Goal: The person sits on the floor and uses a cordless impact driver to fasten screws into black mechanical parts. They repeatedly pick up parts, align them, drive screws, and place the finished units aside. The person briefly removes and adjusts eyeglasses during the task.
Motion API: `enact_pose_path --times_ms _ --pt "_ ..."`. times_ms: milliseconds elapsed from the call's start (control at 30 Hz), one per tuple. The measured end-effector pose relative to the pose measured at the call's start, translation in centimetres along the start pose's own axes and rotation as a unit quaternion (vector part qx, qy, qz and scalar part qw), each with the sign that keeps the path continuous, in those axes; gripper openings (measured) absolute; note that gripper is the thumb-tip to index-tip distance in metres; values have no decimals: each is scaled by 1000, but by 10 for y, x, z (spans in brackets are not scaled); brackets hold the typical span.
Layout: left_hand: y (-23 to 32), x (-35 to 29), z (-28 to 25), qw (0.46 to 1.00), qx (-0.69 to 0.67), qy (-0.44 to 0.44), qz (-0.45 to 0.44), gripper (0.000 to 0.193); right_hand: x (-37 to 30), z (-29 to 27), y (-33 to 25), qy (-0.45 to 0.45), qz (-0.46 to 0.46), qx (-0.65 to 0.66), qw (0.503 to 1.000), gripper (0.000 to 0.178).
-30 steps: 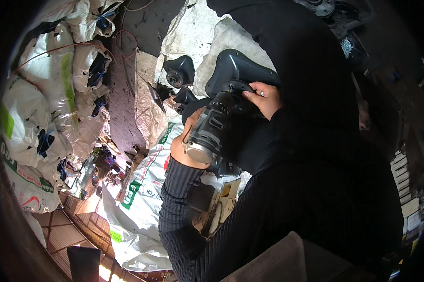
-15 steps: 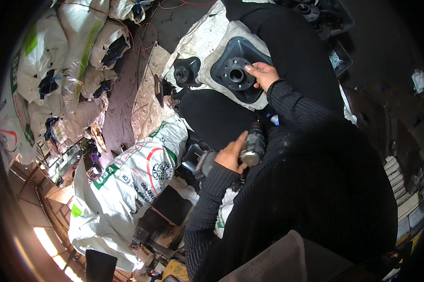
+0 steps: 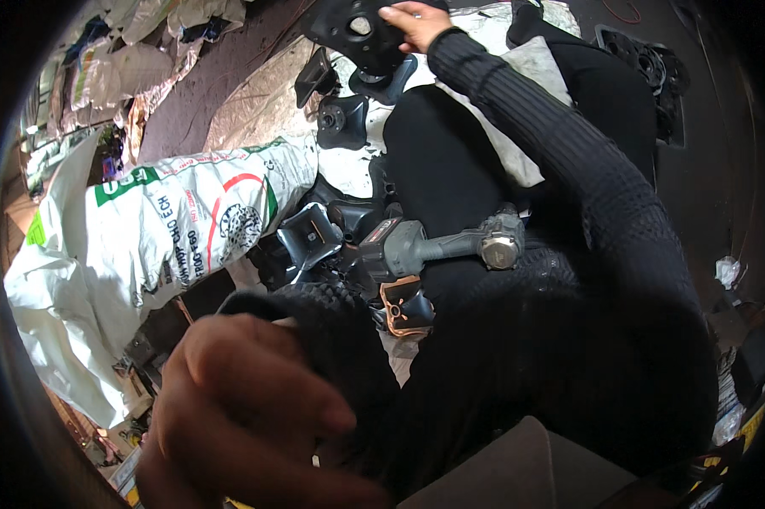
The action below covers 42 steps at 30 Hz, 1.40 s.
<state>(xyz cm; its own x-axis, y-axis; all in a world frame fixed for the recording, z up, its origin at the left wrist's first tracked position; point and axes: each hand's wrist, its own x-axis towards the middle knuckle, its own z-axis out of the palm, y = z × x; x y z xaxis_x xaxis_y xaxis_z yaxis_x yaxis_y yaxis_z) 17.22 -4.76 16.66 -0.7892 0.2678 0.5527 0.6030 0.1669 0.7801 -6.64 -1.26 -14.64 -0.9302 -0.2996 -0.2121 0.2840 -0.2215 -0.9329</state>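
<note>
Hands, two, both yours. Your right hand is stretched to the far edge of the scene, fingers closed over the rim of one black plastic housing with a round hole in its face. Your left hand is raised very near the camera at the near left, blurred, fingers loosely curled; whether it holds anything cannot be told.

Power tools, one: a grey cordless driver lying flat across your lap in the middle of the scene, head pointing right, well apart from both hands.

Black plastic parts, loose, at least three: one mount with a round boss just near of the held housing; one small bracket to its left; one squarish cup-shaped piece just left of the driver. One copper-edged part lies just near of the driver.

Woven sacks, printed, one counted clearly: a white one spread across the left of the scene.

Pale cloth, one piece, under your right forearm.
</note>
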Motion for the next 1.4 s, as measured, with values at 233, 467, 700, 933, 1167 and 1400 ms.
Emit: enact_pose_path --times_ms 233,467,700,933,1167,1400 --pt "31 5 -28 944 117 -72 -301 25 4 74 76 -19 128 -99 987 41" --pt "-19 -59 -55 997 -73 -5 -13 33 -26 84 51 -108 214 -115 964 43" --pt "-44 -78 -48 989 -141 27 -27 33 -152 -74 -166 -659 -80 182 725 29" --pt "-62 -75 1 983 -182 -5 -27 28 -224 -91 -204 -586 -226 113 770 17" --pt "-67 -99 64 916 -292 119 -247 16 -267 -155 -157 -482 -29 99 870 27" --pt "-65 -123 92 828 -425 126 -342 18 -286 -182 -111 -644 101 243 718 25"
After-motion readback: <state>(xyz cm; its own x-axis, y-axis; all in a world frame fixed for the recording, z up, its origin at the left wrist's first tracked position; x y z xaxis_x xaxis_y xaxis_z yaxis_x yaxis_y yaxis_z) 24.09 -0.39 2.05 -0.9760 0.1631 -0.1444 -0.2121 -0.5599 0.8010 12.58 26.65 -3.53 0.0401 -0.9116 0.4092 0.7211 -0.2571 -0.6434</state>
